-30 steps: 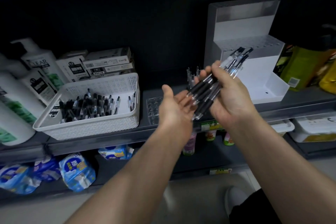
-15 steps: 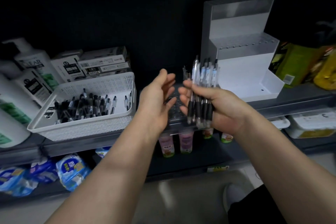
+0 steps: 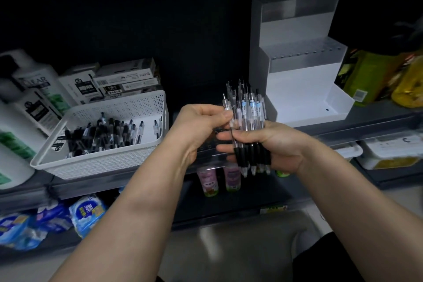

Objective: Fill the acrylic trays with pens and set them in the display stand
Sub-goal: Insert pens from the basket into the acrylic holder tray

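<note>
Above the near edge of the dark shelf (image 3: 366, 121), the right hand (image 3: 272, 144) gripped an upright bundle of clear black-gripped pens (image 3: 250, 112) while the left hand (image 3: 199, 126) pinched the top of one pen (image 3: 226, 104), and tugging it might have dragged neighbours loose past the clear acrylic tray (image 3: 207, 151) lying just behind.

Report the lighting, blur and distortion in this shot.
Head view: dim overall, shelf back nearly black; white display stand is the brightest patch; shampoo bottles at the left edge smear and bend with the wide lens; pens in the right hand look fairly sharp.
</note>
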